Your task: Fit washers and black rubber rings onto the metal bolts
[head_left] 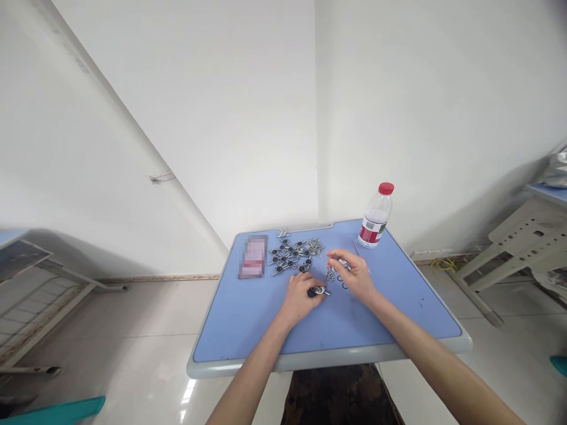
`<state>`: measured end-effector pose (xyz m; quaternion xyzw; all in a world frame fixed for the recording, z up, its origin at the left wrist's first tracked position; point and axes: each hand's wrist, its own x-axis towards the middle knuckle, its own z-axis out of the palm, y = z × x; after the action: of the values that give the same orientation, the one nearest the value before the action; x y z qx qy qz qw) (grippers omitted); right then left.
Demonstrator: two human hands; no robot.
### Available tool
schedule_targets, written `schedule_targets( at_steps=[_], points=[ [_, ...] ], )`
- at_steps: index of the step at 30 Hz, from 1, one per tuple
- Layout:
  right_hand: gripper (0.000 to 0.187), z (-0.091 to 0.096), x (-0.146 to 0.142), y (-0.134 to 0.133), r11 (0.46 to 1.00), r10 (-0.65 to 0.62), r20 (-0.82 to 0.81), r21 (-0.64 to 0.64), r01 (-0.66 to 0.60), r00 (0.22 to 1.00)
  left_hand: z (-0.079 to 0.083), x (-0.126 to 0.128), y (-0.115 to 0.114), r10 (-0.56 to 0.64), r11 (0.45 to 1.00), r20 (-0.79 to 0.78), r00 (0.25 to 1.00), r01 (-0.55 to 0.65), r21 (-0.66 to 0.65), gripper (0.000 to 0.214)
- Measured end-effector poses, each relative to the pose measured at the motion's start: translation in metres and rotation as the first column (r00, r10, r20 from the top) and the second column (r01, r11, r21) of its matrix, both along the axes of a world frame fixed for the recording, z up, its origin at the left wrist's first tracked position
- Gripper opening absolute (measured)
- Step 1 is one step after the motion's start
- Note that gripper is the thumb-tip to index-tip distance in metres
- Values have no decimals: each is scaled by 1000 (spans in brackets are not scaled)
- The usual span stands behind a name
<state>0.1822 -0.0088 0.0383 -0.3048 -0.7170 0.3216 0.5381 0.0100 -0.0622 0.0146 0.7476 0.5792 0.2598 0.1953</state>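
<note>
A smooth, matt blue tabletop (pixel 248 319), rimmed in pale grey plastic, is seen scattered with shiny metal parts (pixel 295 255). A fitting (pixel 319 291) of bright metal and black plastic is gripped in the left hand (pixel 301 298). A clear plastic bottle (pixel 375 218) is capped in red plastic; the floor tiles (pixel 146 354) are glossy.

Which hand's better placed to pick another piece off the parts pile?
Left, probably. The left hand sits just in front of the parts pile, though its fingertips pinch a small black-and-metal part. The right hand is farther to the side and holds small metal pieces.
</note>
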Motion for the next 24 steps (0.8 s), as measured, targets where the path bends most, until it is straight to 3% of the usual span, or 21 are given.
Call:
schedule_targets(
  at_steps=[13,24],
  points=[
    [14,-4,-2,-2,984,74,133,152,-94,988,3,2,-3,26,1000,35,999,-26,7,13],
    [15,-6,-2,-3,977,86,153,180,-113,984,2,2,-2,30,999,27,999,-30,16,9]
  ],
)
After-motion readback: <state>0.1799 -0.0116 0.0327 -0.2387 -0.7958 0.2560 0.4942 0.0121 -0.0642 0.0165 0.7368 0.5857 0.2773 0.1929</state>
